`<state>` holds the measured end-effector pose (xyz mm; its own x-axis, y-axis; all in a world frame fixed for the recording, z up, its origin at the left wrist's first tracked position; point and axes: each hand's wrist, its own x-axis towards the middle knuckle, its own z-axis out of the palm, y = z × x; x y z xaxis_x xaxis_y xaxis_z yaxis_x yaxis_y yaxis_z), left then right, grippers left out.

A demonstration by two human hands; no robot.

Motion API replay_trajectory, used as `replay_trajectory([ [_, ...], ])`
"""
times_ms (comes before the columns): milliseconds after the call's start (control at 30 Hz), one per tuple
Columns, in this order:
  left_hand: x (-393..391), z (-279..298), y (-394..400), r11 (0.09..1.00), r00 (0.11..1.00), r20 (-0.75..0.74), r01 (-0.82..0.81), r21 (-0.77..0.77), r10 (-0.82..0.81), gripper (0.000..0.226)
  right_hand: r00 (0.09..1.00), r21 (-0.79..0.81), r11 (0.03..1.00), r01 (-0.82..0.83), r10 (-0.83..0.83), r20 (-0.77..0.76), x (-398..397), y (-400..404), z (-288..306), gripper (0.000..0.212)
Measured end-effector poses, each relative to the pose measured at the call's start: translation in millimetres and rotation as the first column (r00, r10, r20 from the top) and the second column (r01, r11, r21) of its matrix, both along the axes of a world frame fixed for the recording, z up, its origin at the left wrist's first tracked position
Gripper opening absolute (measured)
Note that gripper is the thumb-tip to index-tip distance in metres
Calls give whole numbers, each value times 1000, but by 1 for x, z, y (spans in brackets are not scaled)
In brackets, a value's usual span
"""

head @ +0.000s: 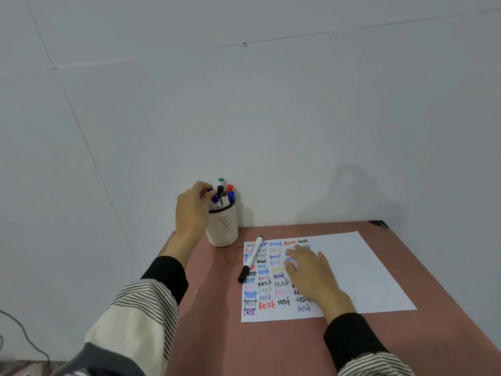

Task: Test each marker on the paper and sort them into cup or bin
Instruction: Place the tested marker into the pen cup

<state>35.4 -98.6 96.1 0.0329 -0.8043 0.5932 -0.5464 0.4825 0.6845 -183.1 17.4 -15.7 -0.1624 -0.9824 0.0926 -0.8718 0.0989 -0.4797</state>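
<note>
Markers [224, 193] stand capped in a round, slotted cream cup [222, 227] at the worktop's [217, 308] far-left corner — blue, black, green, red caps. Left hand [191, 210] pinches a blue-capped one at the rim. Right hand [311, 275] lies spread flat on the paper [352, 267] — a black-capped white marker [250, 259] lies across its left edge.

the right hand [311, 275] hides several test words on the paper [352, 270]; both sleeves run off frame
</note>
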Motion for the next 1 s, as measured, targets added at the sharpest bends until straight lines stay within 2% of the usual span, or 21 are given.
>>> replay_trajectory([
  [133,0,-23,-2,991,954,289,-36,-133,73,23,1000,1,1000,-3,3,3,1,1,1,48],
  [267,-11,-46,21,972,909,371,-120,-202,189,32,1000,10,1000,-5,5,-8,1,2,2,48],
  [333,-19,-60,38,960,895,386,-137,-243,225,23,1000,14,1000,-5,5,-8,1,2,3,49],
  [400,-26,-75,52,969,849,477,-149,-198,228,18,1000,17,1000,-5,5,-9,1,1,3,49],
  [500,-37,-96,58,977,722,680,-211,43,126,37,1000,21,1000,4,-3,-10,2,2,3,49],
  [567,-43,-104,60,958,700,711,-246,145,72,43,1000,17,1000,13,-12,-17,2,3,3,48],
  [667,-48,-108,56,962,686,723,-245,120,84,38,1000,14,1000,4,-4,-1,1,3,2,46],
  [767,-51,-107,55,991,794,605,-118,57,60,25,988,-89,994,56,-43,145,1,2,4,43],
  [833,-53,-105,57,998,855,515,49,47,-66,20,915,-210,958,193,-99,390,1,2,11,38],
  [867,-55,-104,59,988,862,485,143,53,-151,18,839,-241,933,269,-104,534,2,2,16,34],
  [933,-58,-103,60,948,844,437,304,89,-312,16,586,-193,920,342,-48,809,2,1,26,30],
  [967,-59,-103,60,927,817,446,362,99,-366,16,427,-147,930,337,-11,904,1,1,31,30],
  [1000,-61,-105,61,909,786,470,403,103,-402,22,309,-111,939,324,5,951,-2,2,32,31],
])
